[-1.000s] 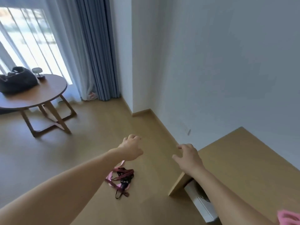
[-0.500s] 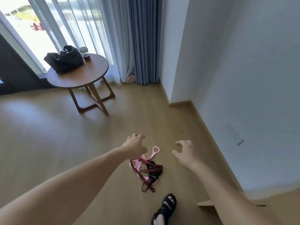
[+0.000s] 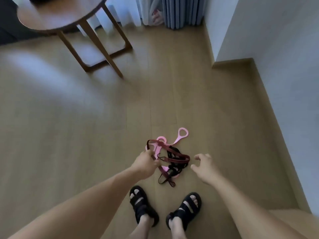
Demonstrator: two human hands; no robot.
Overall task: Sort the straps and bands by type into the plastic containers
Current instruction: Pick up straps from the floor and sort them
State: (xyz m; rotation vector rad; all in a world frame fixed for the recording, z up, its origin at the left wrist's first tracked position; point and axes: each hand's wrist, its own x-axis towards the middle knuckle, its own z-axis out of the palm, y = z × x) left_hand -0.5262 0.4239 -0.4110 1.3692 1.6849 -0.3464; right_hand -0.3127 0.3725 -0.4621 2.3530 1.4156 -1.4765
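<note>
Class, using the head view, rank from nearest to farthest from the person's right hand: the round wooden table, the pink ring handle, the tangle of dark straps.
1. the tangle of dark straps, just left of the right hand.
2. the pink ring handle, on the floor ahead.
3. the round wooden table, far ahead, leftward.
</note>
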